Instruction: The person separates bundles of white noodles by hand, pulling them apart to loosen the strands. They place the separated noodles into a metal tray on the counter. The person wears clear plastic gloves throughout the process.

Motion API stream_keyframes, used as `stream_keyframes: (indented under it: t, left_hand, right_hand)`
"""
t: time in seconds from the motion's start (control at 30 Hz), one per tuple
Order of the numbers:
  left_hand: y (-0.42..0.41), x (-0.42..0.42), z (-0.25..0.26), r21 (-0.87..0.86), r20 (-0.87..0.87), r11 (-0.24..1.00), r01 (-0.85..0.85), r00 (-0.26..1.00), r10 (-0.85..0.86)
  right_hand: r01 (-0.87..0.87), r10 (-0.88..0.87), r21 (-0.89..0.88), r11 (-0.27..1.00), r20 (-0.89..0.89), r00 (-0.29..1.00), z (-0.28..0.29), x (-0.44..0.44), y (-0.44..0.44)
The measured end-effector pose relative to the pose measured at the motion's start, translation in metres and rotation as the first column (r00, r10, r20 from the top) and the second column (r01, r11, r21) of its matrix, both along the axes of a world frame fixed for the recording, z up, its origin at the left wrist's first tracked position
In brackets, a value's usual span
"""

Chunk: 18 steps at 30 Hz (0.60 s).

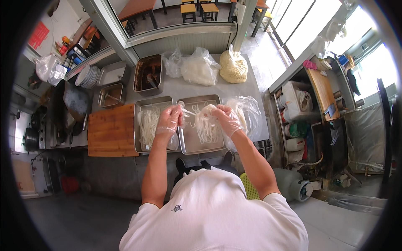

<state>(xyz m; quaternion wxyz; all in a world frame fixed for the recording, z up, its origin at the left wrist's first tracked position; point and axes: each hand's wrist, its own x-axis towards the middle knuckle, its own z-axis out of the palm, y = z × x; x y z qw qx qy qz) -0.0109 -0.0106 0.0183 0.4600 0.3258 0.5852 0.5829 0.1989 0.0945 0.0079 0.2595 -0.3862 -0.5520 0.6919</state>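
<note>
Clear plastic gloves cover both hands. My left hand (170, 118) is closed on a few white noodle strands, raised between two metal trays. My right hand (226, 118) grips a bunch of white noodles (207, 128) that hangs down over the right metal tray (187, 147). Several strands stretch from the bunch toward my left hand. In the left metal tray (137, 125) lies a pile of white noodles (148, 125), partly behind my left hand. A clear plastic bag with pale noodles (240, 113) lies just right of the right tray.
A wooden cutting board (111, 130) adjoins the left tray. Behind stand a deep metal pan of dark sauce (148, 73), a small metal pan (111, 95), stacked plates (88, 76), a white-filled bag (201, 69) and a bag of yellowish food (233, 66). A gas cylinder (290, 185) stands at lower right.
</note>
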Motion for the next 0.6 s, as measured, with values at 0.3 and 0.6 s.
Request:
stream_keyframes:
  t: [0.3,0.6]
  left_hand:
    - [0.002,-0.017,0.050,0.202,-0.136,0.973,-0.111,0.981,0.140]
    - [0.018,0.000,0.020,0.140,-0.282,0.988,-0.064,0.954,0.102]
  right_hand:
    - [-0.022,0.037,-0.039,0.999,0.446,0.894,-0.095,0.014,0.016]
    - [0.021,-0.048,0.074,0.997,0.387,0.921,-0.089,0.022,0.005]
